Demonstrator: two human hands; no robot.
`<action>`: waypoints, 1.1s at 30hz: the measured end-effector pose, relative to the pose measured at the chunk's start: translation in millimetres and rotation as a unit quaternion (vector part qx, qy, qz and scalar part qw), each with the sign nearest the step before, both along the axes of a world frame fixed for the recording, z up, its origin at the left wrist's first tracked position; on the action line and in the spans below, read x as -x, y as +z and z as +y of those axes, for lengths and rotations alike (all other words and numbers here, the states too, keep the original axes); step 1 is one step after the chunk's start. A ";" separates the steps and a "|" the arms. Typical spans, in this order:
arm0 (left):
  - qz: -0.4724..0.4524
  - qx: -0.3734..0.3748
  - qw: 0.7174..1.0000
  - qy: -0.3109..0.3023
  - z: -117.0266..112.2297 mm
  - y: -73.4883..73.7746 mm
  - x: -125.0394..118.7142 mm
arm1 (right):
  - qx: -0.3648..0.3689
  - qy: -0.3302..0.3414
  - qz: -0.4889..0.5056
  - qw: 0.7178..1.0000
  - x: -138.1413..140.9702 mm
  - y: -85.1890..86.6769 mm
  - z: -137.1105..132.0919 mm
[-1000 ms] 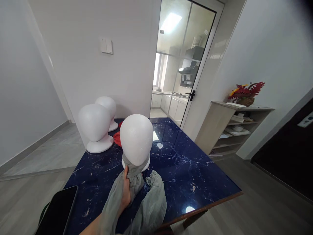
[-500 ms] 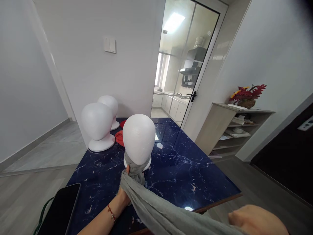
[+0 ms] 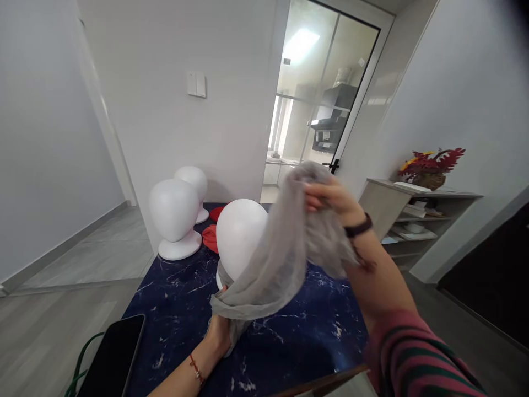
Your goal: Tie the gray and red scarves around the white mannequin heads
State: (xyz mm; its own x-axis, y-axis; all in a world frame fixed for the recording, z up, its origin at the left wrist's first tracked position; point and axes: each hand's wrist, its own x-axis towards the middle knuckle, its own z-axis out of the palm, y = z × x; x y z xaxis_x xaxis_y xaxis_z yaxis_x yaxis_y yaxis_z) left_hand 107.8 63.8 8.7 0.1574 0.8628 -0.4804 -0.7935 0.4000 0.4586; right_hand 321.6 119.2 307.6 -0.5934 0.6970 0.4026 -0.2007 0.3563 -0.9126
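A white foam mannequin head (image 3: 240, 234) stands near the front of the dark blue marble table (image 3: 173, 309). A thin grey scarf (image 3: 281, 259) runs from its neck up to the right. My left hand (image 3: 219, 333) pinches the scarf's lower end just below the head's base. My right hand (image 3: 330, 198) is raised to the right of the head at its top height, fingers closed on the bunched scarf. A dark band sits on that wrist, a red thread on the left wrist.
Two more white foam heads (image 3: 176, 212) (image 3: 193, 181) stand at the table's far left, with red cloth (image 3: 211, 237) beside them. A black phone (image 3: 113, 361) lies at the near left edge. A glass door (image 3: 326, 110) and a wooden shelf with flowers (image 3: 430, 165) are behind.
My right hand has come up from the lower right edge of view, lifting the scarf to the top of the nearest foam head. My left hand stays at the neck.
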 end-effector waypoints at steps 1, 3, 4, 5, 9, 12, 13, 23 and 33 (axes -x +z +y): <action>0.006 0.015 1.000 0.007 0.2 -0.1 -0.6 | -0.019 0.023 -0.001 1.000 17.8 12.1 20.5; 0.021 0.044 0.999 0.012 0.4 2.4 -1.6 | -0.043 0.070 -0.019 0.996 60.5 35.5 61.4; 0.024 0.049 0.998 0.007 0.5 4.6 -1.9 | -0.045 0.089 -0.034 0.994 83.1 45.2 80.5; 0.025 0.047 0.999 0.000 0.7 6.9 -2.2 | -0.043 0.107 -0.043 0.992 104.6 52.6 98.4; 0.043 0.040 0.998 -0.018 1.4 14.3 -2.1 | 0.032 0.101 -0.071 0.992 155.8 49.5 156.3; 0.056 0.029 0.997 -0.036 0.6 15.3 -1.5 | 0.129 -0.023 -0.070 0.989 143.2 17.2 185.9; 0.062 0.023 0.997 -0.044 0.0 15.0 -1.3 | 0.159 -0.094 -0.055 0.981 130.7 4.3 192.2; 0.083 -0.006 0.996 -0.031 1.0 11.1 -4.6 | 0.250 -0.425 0.039 0.869 -51.9 -92.0 120.7; 0.117 0.001 0.993 -0.024 -0.3 14.5 -5.4 | 0.350 -0.243 -0.197 0.883 -111.4 -205.7 -109.6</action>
